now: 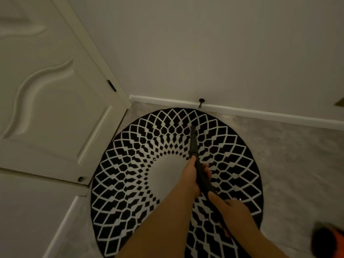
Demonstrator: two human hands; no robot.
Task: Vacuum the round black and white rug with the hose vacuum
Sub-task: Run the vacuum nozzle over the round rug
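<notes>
A round black and white rug with a diamond lattice pattern lies on the floor, its far edge near the wall. A dark vacuum hose nozzle runs from my hands toward the wall, its narrow tip resting on the rug's far part. My left hand grips the tube higher up, over the rug's white middle. Behind it, my right hand holds the lower part of the tube. Both forearms cover the near part of the rug.
A white panelled door stands open at the left, touching the rug's left edge. A white baseboard with a dark door stopper runs along the far wall. An orange and black object sits at the lower right. Grey floor extends rightward.
</notes>
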